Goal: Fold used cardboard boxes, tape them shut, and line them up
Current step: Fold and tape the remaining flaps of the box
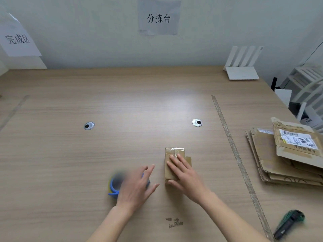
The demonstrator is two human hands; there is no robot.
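Cardboard box (pixel 174 165), small and brown, is sitting on the wooden table (pixel 122 102) near the person, a little right of centre. The right hand (pixel 187 175) is lying flat across the box's top, its fingers (pixel 174 160) straight and spread, pointing far and slightly left, with the thumb running along the near end of the box; it is pressing down rather than gripping. The right forearm is reaching in from the near right corner.

The left hand (pixel 138 185) is hovering just left of the box, not touching it, with fingers extended and loosely fanned toward the box and nothing held in them. It is partly covering a blue and yellow tape dispenser (pixel 115 186), which is blurred; whether the palm is touching the dispenser cannot be told.

The box is looking worn, with glossy clear tape running over its far end and along its top seam, and a loose flap is sticking out on its right side.

A stack of flattened cardboard (pixel 286 154) is lying well apart at the right edge, its top piece bearing a printed shipping label. A long strip of tape (pixel 237 158) is running along the table between box and stack. A green and black utility knife (pixel 289 224) is lying in the near right corner.
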